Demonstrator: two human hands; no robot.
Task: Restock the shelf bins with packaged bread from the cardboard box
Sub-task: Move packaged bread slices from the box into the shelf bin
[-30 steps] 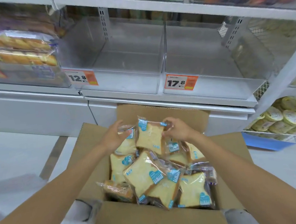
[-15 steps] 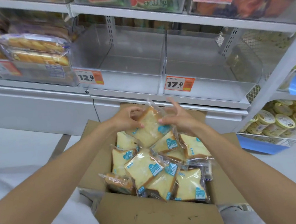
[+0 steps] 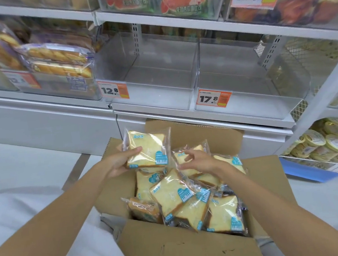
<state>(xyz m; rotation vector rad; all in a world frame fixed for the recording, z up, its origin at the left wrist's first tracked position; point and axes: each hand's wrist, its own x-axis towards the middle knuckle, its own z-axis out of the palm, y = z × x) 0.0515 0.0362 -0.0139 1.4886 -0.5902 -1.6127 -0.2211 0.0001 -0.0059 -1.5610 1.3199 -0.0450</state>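
I see my left hand over the far-left corner of the cardboard box, holding one packet of sliced bread clear above the pile. The thumb lies across the packet's front near its lower left edge and the fingers are curled behind it, so the grip is firm. The packet stands nearly upright, with its blue label at the lower right corner.

My right hand hangs over the far side of the box, just right of the held packet. Its fingers are loosely spread and hold nothing I can make out. I cannot tell whether they touch the packet beneath them.

The box is open, its flaps folded outward, and it is filled with more bread packets lying at mixed angles, overlapping each other.

Beyond the box, on the shelf above it, sit two clear bins side by side. The left bin carries a 12.8 price tag, and the right bin carries a 17.8 price tag.

Left of the box, on the same shelf, are packs of long rolls. To the right of the box, round lidded tubs fill a low wire rack.
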